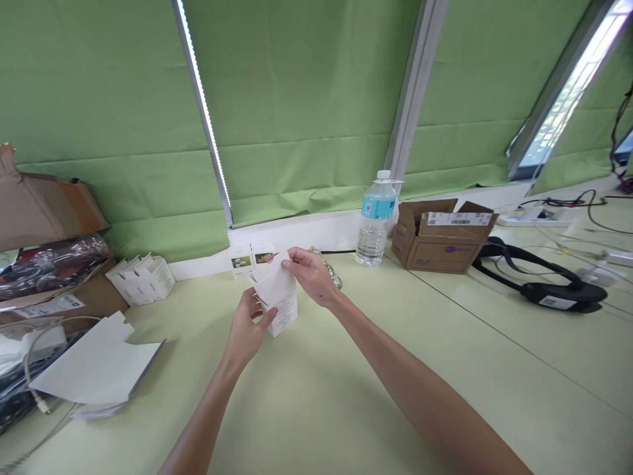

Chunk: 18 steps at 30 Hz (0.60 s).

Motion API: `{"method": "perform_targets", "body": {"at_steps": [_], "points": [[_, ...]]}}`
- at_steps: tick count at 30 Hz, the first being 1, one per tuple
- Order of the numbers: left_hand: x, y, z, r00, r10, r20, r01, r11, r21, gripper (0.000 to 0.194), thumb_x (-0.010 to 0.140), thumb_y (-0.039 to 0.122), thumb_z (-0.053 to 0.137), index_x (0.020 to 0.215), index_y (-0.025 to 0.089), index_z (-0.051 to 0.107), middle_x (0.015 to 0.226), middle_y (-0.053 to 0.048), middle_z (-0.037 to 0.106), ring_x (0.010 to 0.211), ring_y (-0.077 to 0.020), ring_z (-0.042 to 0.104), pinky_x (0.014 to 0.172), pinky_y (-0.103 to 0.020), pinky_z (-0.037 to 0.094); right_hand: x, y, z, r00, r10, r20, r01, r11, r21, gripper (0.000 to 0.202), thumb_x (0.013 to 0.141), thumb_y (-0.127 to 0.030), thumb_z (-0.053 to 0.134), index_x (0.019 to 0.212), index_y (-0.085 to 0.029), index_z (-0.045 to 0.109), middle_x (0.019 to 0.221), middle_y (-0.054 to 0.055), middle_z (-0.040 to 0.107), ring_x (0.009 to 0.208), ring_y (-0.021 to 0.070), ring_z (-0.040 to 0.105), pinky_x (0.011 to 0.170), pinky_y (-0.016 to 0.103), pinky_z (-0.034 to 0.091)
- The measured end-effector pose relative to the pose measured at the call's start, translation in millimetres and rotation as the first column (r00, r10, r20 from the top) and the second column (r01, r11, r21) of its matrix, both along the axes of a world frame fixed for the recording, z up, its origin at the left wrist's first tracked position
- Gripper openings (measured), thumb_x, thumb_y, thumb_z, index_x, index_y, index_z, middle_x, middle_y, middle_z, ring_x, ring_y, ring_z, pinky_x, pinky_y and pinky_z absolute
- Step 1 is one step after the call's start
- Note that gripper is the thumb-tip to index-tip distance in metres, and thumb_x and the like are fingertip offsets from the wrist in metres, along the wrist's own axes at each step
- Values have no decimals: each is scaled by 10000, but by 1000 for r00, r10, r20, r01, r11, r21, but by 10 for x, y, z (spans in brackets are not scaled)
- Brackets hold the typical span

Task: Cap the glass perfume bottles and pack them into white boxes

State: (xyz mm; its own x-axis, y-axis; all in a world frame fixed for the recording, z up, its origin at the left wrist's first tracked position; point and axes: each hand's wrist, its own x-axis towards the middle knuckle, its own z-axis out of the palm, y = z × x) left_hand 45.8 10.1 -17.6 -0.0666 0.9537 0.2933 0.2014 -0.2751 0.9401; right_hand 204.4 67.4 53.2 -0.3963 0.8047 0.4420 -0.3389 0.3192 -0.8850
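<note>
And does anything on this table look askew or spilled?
Nothing looks spilled around the handheld white box. At far left, the upper cardboard box looks askew, tilted atop plastic-wrapped items over another carton.

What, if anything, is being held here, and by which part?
A white box: the left grip holds its body, the right grip pinches its raised top flap.
</note>
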Motion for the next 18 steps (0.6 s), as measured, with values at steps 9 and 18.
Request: {"method": "perform_targets", "body": {"at_steps": [9,18], "points": [[-14,-24,10,988,-133,75,132,991,24,469,765,282,606,1191,203,426,1078,-91,627,978,-201,611,879,-379,457,-65,-41,-14,997,13,-78,-15,999,-28,109,740,-309,630,773,-205,628,746,4,595,655,138,512,659,273,416],[-1,-5,-27,993,-111,45,110,994,21,445,790,287,579,1197,216,414,1118,-85,602,1006,-204,593,895,-384,446,-103,-46,-13,995,-27,-101,16,993,-113,131,720,-319,664,753,-197,630,734,-2,587,649,125,507,616,254,394]]}}
